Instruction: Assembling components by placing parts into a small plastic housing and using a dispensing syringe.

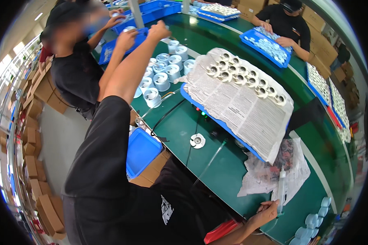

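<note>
My left arm in a black sleeve reaches far across the bench. At its end my left hand (pixel 158 31) is closed above the pale-blue cups (pixel 161 81), which stand grouped; what is in its fingers I cannot make out. Low at the right, my right hand (pixel 268 211) is closed round a clear syringe (pixel 281 185) with a thin tube on it, beside crumpled paper (pixel 255 179). A white finned impeller (pixel 198 141) lies alone on the green bench (pixel 180 126). Several more impellers (pixel 240 77) stand in rows on the printed paper (pixel 241 116) over a blue tray.
Close at my left a co-worker (pixel 75 69) has a hand (pixel 126 39) near mine. Another person (pixel 290 24) handles pale parts in a blue tray (pixel 270 49). A blue bin (pixel 143 153) sits below the bench edge. More pale-blue cups (pixel 310 222) stand at the lower right.
</note>
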{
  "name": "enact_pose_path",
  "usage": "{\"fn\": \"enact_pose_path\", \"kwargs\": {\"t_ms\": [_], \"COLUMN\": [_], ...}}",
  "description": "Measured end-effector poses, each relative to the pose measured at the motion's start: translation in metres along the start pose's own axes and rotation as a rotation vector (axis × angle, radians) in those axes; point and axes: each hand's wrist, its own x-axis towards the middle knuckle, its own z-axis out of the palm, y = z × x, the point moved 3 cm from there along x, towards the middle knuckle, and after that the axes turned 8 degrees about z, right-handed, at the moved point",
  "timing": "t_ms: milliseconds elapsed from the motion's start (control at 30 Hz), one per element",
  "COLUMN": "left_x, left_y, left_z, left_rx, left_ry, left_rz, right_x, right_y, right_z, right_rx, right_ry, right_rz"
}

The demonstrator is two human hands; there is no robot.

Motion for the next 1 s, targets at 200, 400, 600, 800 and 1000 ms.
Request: {"fn": "enact_pose_path", "kwargs": {"t_ms": [200, 400, 600, 800, 1000], "left_x": [0.061, 0.090, 0.044, -0.210, -0.407], "left_y": [-0.208, -0.214, -0.171, 0.107, 0.215], "left_z": [0.004, 0.122, 0.022, -0.069, -0.086], "left_rx": [0.504, 0.153, -0.363, -0.682, -1.203], "left_ry": [-0.056, -0.511, 0.020, -0.022, -0.389], "left_rz": [0.414, 0.191, 0.556, 0.732, 0.826], "right_x": [0.008, 0.025, 0.131, 0.213, 0.131], "right_y": [0.003, -0.012, -0.068, -0.034, -0.078], "right_z": [0.023, -0.013, -0.084, -0.174, -0.086], "right_rx": [0.012, -0.179, -0.716, -1.064, -0.754], "right_ry": [-0.130, -0.081, 0.673, 0.716, 0.563], "right_rz": [-0.048, -0.079, -0.381, -0.039, -0.525]}}
